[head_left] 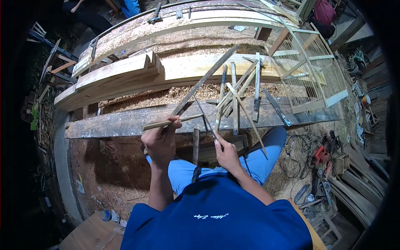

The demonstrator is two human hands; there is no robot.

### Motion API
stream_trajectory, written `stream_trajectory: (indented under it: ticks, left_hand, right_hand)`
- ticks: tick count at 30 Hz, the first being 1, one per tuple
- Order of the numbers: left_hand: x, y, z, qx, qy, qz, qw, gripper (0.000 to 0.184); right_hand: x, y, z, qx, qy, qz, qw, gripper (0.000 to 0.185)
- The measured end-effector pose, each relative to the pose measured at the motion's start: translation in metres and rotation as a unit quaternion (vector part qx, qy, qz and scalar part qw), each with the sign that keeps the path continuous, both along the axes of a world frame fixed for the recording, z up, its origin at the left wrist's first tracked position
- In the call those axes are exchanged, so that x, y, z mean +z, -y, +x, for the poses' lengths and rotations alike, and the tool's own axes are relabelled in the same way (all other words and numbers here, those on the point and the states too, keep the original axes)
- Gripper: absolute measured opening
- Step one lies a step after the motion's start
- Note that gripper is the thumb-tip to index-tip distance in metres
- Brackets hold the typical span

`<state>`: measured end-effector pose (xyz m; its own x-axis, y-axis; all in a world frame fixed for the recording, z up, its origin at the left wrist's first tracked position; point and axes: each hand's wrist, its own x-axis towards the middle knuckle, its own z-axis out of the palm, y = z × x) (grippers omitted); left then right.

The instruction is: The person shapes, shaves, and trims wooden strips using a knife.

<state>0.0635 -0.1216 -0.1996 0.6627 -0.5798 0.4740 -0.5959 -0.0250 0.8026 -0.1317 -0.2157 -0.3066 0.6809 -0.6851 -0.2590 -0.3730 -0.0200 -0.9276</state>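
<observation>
My left hand (160, 141) is closed around a wooden stick (156, 124), whose thinner end points right over the near plank. My right hand (227, 156) grips a thin greyish strip (203, 113) that slants up and left, close to the stick's tip; whether it is wood or metal I cannot tell. Beyond my left hand a long dark bar (208, 75) reaches across the bench. Several loose wooden strips (235, 96) lie crossed to the right, one (250, 114) jutting over the near edge. Beside them rests a dark flat tool (276, 106) with a shiny end.
The weathered near plank (121, 121) runs across in front of my knees. Behind it are thick pale beams (121, 75) and wood shavings (141, 98). A slatted wooden frame (310, 66) leans at right. A red power tool (321, 156) and cables lie on the ground. People are partly visible behind.
</observation>
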Motion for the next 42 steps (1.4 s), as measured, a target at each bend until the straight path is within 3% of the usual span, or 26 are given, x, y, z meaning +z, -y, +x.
stream_trajectory:
  ticks: [1,2,10,11,12,20,24,27,32,36,40,42]
  left_hand:
    - [0.003,0.001,0.0,0.002,0.022,0.016,1.0,0.007]
    - [0.005,0.002,0.0,0.007,0.045,0.03,0.998,0.006]
    - [0.001,-0.001,0.007,0.054,0.02,0.02,0.998,0.008]
    - [0.006,-0.001,0.008,0.044,0.067,0.026,0.996,0.01]
    - [0.011,-0.001,0.01,0.036,0.115,0.036,0.992,0.012]
    - [0.015,0.005,0.011,0.026,0.123,0.027,0.992,0.015]
    - [0.013,0.014,0.004,0.044,0.134,0.009,0.99,0.014]
    - [0.007,0.015,0.001,0.05,0.132,-0.003,0.99,0.014]
    - [0.003,0.014,-0.003,0.07,0.124,0.004,0.99,0.013]
    - [-0.003,0.01,-0.003,0.068,0.117,0.004,0.991,0.009]
    - [-0.001,0.009,0.0,0.05,0.103,-0.006,0.993,0.008]
    - [0.002,0.008,0.002,0.056,0.097,0.01,0.994,0.008]
  right_hand:
    - [-0.019,-0.004,0.001,-0.014,0.034,-0.097,0.995,0.042]
    - [-0.024,-0.005,-0.001,-0.01,0.035,-0.102,0.994,0.042]
    - [-0.024,-0.007,-0.004,-0.023,0.048,0.02,0.998,0.042]
    - [-0.025,-0.007,-0.004,-0.025,0.075,0.041,0.996,0.043]
    - [-0.026,-0.007,-0.005,-0.009,0.077,0.041,0.996,0.043]
    - [-0.008,-0.014,-0.003,0.004,0.082,0.046,0.996,0.044]
    - [0.032,-0.015,0.003,0.019,0.064,-0.015,0.998,0.046]
    - [0.054,-0.019,0.009,0.049,0.151,-0.111,0.981,0.047]
    - [0.024,-0.025,0.011,-0.007,0.096,-0.055,0.994,0.045]
    - [0.032,-0.021,0.017,-0.004,0.061,-0.048,0.997,0.044]
    - [0.026,-0.025,0.01,0.015,0.12,-0.178,0.977,0.043]
    - [0.022,-0.02,0.011,0.012,-0.038,-0.018,0.999,0.042]
